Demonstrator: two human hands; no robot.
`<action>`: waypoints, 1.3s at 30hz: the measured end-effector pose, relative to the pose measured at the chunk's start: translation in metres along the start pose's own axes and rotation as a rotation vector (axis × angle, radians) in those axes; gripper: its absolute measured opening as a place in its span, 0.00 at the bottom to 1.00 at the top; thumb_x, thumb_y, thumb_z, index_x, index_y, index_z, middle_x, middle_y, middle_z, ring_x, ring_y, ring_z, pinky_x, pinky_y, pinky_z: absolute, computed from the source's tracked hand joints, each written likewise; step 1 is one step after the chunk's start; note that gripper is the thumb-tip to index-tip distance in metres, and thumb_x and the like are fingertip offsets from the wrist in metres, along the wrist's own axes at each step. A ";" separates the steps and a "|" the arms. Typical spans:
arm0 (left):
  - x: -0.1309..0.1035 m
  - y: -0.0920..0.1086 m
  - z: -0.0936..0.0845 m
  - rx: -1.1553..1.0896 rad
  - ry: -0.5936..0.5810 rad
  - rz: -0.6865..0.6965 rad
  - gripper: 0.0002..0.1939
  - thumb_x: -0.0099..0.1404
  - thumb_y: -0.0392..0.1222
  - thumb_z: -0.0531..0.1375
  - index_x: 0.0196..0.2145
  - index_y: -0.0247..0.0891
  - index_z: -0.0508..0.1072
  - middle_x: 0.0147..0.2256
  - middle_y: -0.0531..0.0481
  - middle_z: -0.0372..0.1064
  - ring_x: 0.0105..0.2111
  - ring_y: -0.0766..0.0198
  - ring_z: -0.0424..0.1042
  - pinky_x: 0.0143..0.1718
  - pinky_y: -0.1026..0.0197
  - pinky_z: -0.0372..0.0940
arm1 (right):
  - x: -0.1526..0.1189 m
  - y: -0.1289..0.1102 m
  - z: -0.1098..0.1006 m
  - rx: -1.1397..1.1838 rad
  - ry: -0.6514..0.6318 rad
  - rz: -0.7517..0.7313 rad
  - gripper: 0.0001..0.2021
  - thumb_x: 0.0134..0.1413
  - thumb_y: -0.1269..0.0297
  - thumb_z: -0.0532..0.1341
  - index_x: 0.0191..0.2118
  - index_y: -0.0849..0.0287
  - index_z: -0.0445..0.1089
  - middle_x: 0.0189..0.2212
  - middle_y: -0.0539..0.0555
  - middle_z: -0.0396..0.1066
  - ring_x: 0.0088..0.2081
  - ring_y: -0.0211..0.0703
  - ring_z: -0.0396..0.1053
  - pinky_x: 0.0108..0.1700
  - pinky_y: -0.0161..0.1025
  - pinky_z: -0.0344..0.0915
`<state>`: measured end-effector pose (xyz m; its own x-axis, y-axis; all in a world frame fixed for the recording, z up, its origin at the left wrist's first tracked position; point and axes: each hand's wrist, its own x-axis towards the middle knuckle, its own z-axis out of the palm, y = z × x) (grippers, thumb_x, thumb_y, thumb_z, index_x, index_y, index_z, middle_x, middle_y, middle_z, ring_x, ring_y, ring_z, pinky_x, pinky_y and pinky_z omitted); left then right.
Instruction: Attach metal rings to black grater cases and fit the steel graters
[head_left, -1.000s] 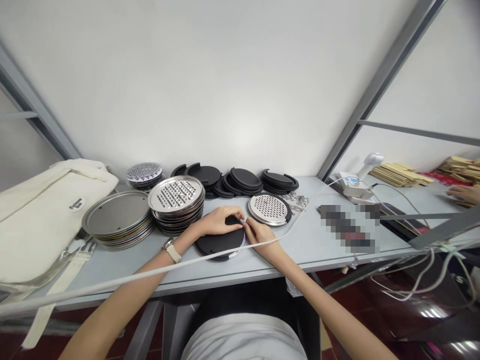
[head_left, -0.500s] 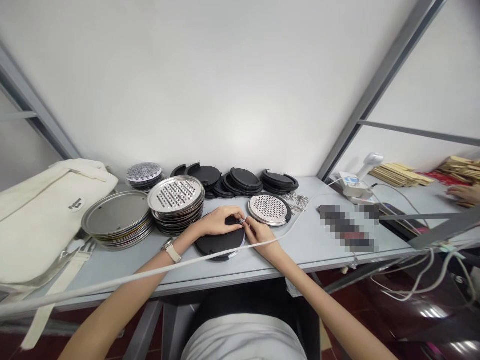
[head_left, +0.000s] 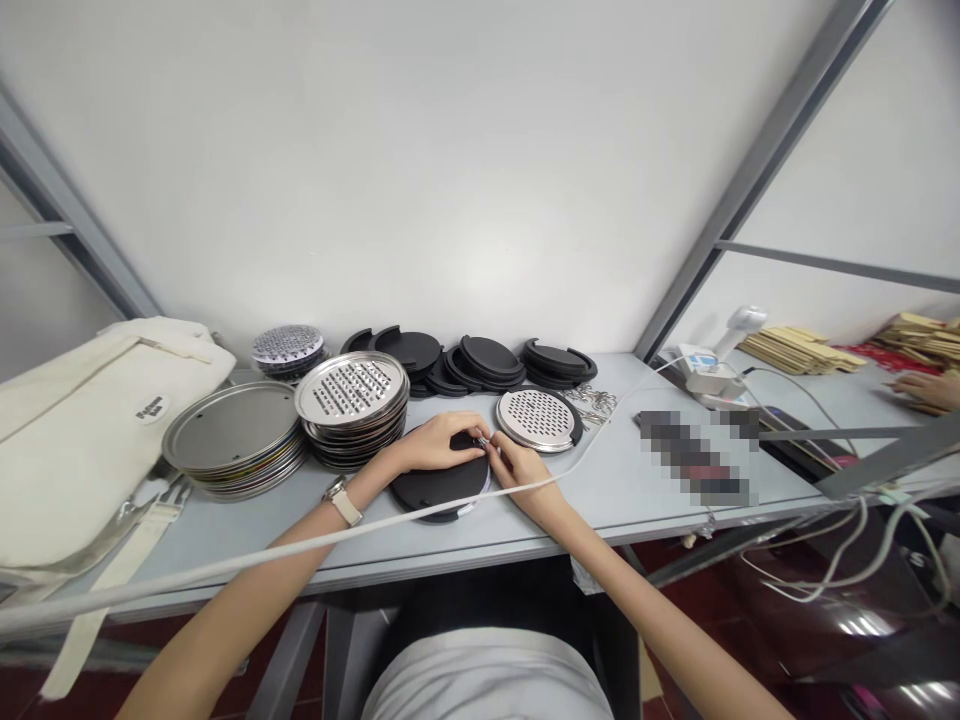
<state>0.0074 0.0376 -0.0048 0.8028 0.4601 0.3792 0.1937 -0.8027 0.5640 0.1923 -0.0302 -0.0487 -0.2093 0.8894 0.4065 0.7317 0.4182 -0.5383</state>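
Near the table's front edge lies a round black disc with a thin shiny rim showing at its right side. My left hand rests over its upper part, fingers bent and pinching a small shiny metal piece at the disc's edge. From the right, my right hand meets it with thumb and fingertips closed on the same piece. The exact shape of that piece is mostly hidden by the fingers. Just beyond my right hand sits a round metal grater disc with a black edge piece.
Stacked grater discs, plain metal discs and black round holders stand left and behind. Small metal wire pieces lie at right. A white cable crosses in front. A cream bag is left; another person's hand far right.
Almost nothing differs. Both hands stay at the disc's edge, their fingertips shifting only very slightly around the small metal piece.
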 end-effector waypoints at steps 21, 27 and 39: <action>0.000 -0.002 0.002 -0.026 0.011 -0.017 0.08 0.62 0.39 0.61 0.39 0.37 0.71 0.36 0.50 0.70 0.38 0.62 0.70 0.43 0.60 0.64 | 0.001 -0.004 -0.002 -0.086 -0.061 0.018 0.12 0.63 0.64 0.48 0.40 0.60 0.68 0.24 0.52 0.69 0.24 0.40 0.66 0.29 0.33 0.56; 0.000 -0.003 0.002 -0.033 0.007 -0.009 0.08 0.62 0.38 0.61 0.39 0.37 0.71 0.36 0.50 0.70 0.38 0.62 0.70 0.43 0.61 0.64 | 0.000 -0.006 -0.002 -0.107 -0.053 0.023 0.11 0.63 0.64 0.49 0.37 0.60 0.67 0.24 0.53 0.69 0.25 0.40 0.67 0.30 0.33 0.56; 0.000 -0.003 0.001 -0.058 0.013 -0.003 0.08 0.62 0.38 0.61 0.40 0.37 0.71 0.36 0.50 0.71 0.38 0.63 0.70 0.43 0.61 0.64 | -0.002 -0.004 0.001 -0.125 -0.018 0.028 0.08 0.63 0.64 0.47 0.36 0.59 0.61 0.23 0.51 0.66 0.24 0.41 0.67 0.28 0.34 0.54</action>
<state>0.0077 0.0392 -0.0074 0.7945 0.4682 0.3867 0.1632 -0.7780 0.6067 0.1889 -0.0333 -0.0483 -0.1984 0.9039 0.3790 0.8120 0.3681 -0.4529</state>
